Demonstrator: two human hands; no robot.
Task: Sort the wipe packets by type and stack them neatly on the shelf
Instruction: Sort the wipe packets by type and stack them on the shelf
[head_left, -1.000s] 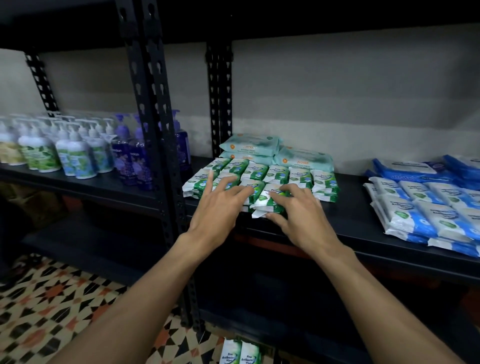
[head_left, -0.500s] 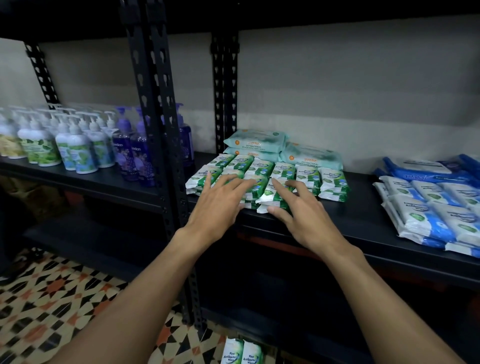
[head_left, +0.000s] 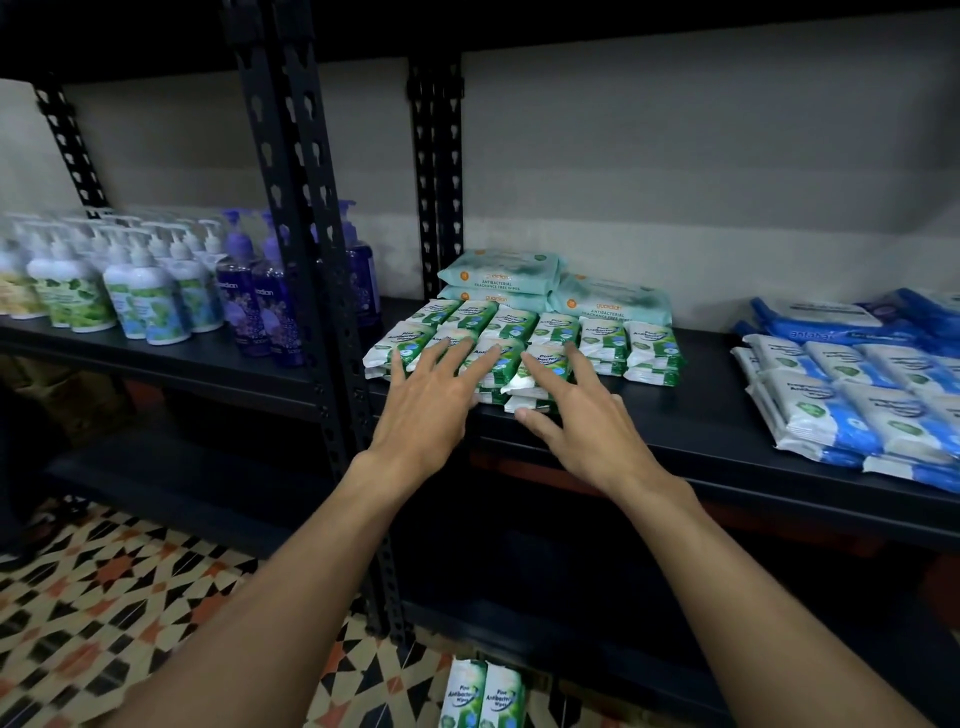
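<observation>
Green-and-white wipe packets (head_left: 605, 340) lie in rows on the black shelf (head_left: 691, 426), stacked a few high near its front edge. My left hand (head_left: 428, 402) has its fingers spread and straight over the front packets on the left side. My right hand (head_left: 576, 415) also has its fingers spread, the fingertips on the front stack and the thumb at its lower edge. Neither hand grips a packet. Larger pale teal wipe packs (head_left: 501, 273) sit stacked behind the green ones. Blue-and-white wipe packets (head_left: 852, 410) lie in rows at the right end of the shelf.
Pump bottles (head_left: 130, 296) with white, green and purple bodies stand on the neighbouring shelf to the left, past a black upright post (head_left: 306, 218). Two more green wipe packets (head_left: 480, 696) lie low down near the patterned tile floor (head_left: 104, 613).
Both hands have lifted slightly and spread their fingers over the front green packets; the right hand's curl round the front stack has eased. The view has shifted a little closer.
</observation>
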